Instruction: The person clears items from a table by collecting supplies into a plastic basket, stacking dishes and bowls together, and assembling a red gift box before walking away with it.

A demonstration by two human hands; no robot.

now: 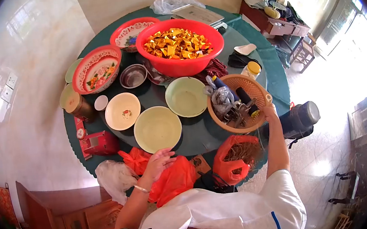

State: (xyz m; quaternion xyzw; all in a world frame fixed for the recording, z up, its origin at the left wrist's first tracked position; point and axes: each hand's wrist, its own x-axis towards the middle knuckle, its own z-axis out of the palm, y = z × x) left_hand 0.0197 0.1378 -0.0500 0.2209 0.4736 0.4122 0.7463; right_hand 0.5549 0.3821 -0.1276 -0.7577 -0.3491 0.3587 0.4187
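The right grip (270, 110) is closed on the rim of a basket (257, 88) at the right front of the round surface (197, 136). The basket is tan plastic, its wall pierced in a lattice; whether its base touches the surface cannot be told. Its mouth is nearly round, so it has no clear long axis; it faces up toward the camera, and a small lug on the rim points right, by the grip. Inside lie metal pieces, crumpled clear plastic and a black-and-yellow handle (247, 101), whose long axis slants from upper left to lower right.

The left grip (159, 164) is half open, fingers loosely bent, over a thin, wrinkled red bag (172, 181); I cannot tell whether it has hold of it. Just beyond stands a smooth, round cream bowl (157, 129), with a green bowl (186, 97) between it and the basket. Farther back, a glossy red tub (178, 67) brims with angular, shiny gold pieces (178, 44).
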